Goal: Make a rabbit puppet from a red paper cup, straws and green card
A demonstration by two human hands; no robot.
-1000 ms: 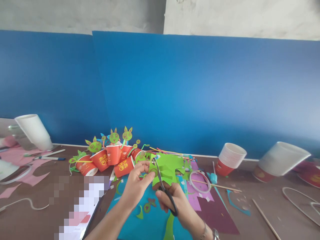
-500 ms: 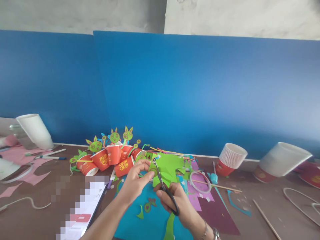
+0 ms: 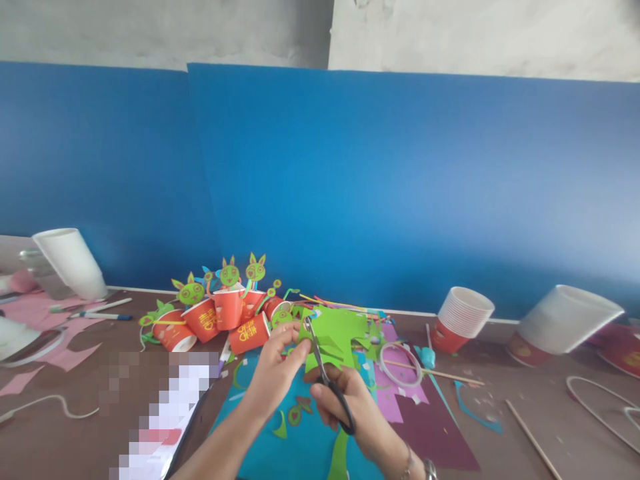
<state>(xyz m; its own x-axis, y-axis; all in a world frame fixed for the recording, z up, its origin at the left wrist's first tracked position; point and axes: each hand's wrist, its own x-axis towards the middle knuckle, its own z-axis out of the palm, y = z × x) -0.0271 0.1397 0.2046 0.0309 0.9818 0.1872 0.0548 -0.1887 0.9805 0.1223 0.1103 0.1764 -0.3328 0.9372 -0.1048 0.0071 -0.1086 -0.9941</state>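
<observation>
My right hand (image 3: 350, 410) grips black-handled scissors (image 3: 327, 380), whose blades reach up into a green paper sheet (image 3: 340, 337). My left hand (image 3: 273, 373) pinches the left edge of that green sheet, just beside the blades. Both hands hover over a blue paper sheet (image 3: 295, 443) that lies on the brown table (image 3: 500, 427). Small green cut-outs (image 3: 295, 415) lie on the blue sheet below my hands.
A cluster of red paper cups with green bunny faces (image 3: 220, 310) stands behind my left hand. Stacked cups lie at right (image 3: 463, 317), (image 3: 563, 320) and far left (image 3: 70, 263). Pink paper (image 3: 55, 333), pens (image 3: 97, 310), a tape ring (image 3: 399, 363), wooden sticks (image 3: 530, 437) and purple paper (image 3: 430, 427) litter the table. A blue board (image 3: 400, 187) backs it.
My hands and the scissors have shifted only slightly along the green sheet; the view moved a little. Nothing else moved.
</observation>
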